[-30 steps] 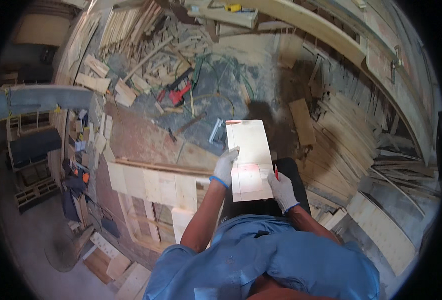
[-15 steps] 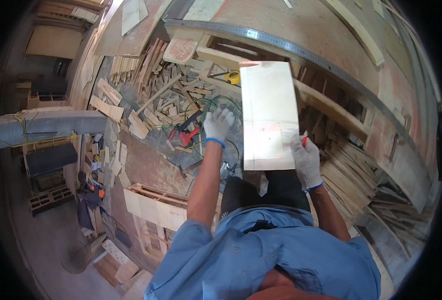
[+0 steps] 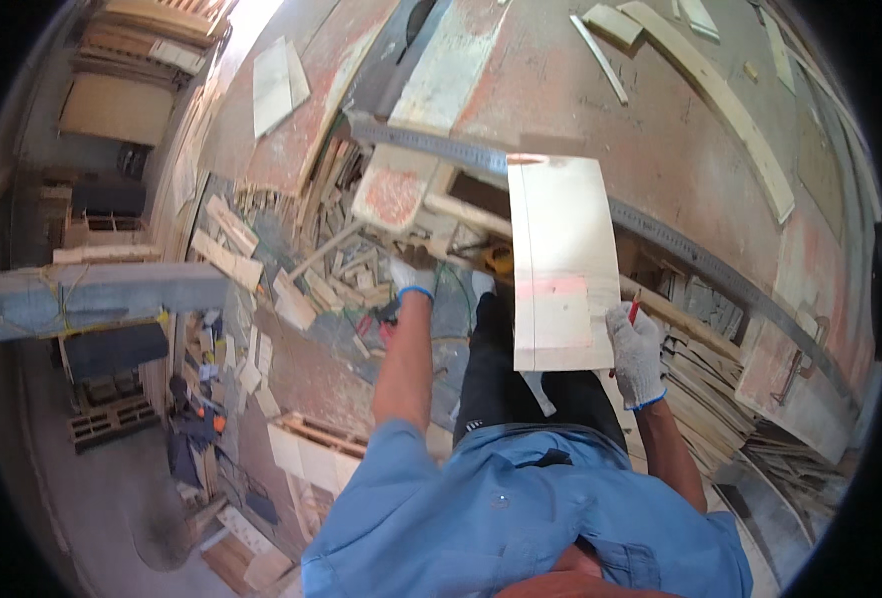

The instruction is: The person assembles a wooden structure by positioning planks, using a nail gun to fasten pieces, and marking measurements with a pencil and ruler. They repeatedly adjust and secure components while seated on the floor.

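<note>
Board [image 3: 564,224] in curled right hand [image 3: 636,351]

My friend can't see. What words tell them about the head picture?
A person's gloved right hand holds a pale wooden board and a red pencil. The gloved left hand is off the board, against a background of wood offcuts.

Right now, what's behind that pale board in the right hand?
A long metal ruler passes behind the pale board, showing on both sides; dark trousers show below its lower edge. The ruler's middle stretch is covered, and what else lies behind cannot be told.
</note>
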Demonstrator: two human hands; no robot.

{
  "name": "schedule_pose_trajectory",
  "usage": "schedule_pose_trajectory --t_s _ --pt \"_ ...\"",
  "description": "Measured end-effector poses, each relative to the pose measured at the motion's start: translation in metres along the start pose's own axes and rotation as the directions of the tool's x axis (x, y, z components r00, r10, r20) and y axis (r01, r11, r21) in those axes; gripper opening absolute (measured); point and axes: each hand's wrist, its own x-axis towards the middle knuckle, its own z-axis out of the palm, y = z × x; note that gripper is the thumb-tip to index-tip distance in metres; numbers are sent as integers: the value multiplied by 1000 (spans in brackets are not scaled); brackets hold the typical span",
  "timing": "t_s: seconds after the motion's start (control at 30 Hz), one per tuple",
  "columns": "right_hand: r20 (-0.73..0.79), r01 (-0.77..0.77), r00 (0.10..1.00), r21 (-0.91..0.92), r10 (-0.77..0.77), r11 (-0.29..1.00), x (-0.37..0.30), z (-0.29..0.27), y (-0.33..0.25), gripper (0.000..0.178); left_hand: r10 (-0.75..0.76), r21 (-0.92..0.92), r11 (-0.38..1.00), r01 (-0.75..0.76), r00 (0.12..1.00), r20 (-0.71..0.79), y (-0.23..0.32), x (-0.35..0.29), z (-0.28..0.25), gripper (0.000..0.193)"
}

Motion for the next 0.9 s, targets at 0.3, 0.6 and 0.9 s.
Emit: schedule_pose_trajectory --t_s 0.3,0.6,0.9 --pt "-110 -16 993 230 43 973 61 103 -58 29 254 47 967 -250 949 -189 -11 101 74 54" --pt "-44 -47 997 273 62 961 116 170 -96 27 181 -501 856 -126 981 63 -41 99 48 40" --pt "10 14 1000 178 -16 984 200 229 -111 34 -82 -817 -487 310 915 396 -88 -28 -139 40"
